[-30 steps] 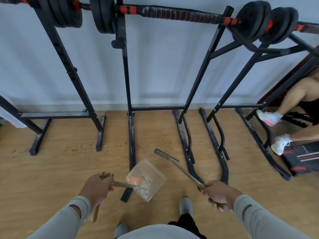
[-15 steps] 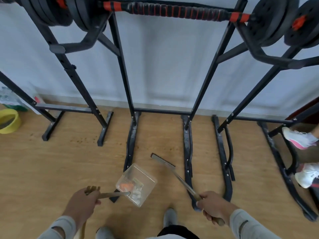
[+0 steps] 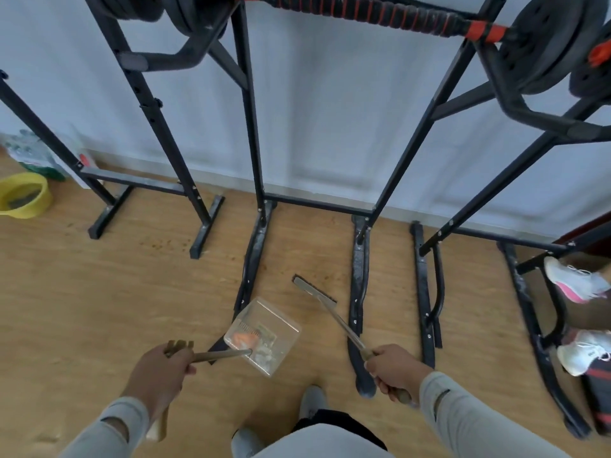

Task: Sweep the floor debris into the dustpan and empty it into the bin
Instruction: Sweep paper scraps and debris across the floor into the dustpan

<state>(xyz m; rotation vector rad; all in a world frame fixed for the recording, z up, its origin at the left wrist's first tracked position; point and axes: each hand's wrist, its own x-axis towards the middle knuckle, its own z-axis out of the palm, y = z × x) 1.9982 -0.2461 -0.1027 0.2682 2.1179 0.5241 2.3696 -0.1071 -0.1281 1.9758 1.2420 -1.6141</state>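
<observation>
Wooden floor (image 3: 82, 309) runs up to a pale wall, where black weight racks (image 3: 251, 127) carry a barbell (image 3: 363, 9). At far left a yellow bin (image 3: 23, 195) sits on the floor. The left hand (image 3: 162, 371) has its grip clenched round the handle of a clear dustpan (image 3: 264, 335), held tilted above the floor with orange and pale debris (image 3: 246, 338) inside. The right hand (image 3: 393, 370) has its grip clenched round the brush (image 3: 315, 289) handle, the head pointing forward just beyond the dustpan. White shoes (image 3: 575, 282) show at the right edge.
</observation>
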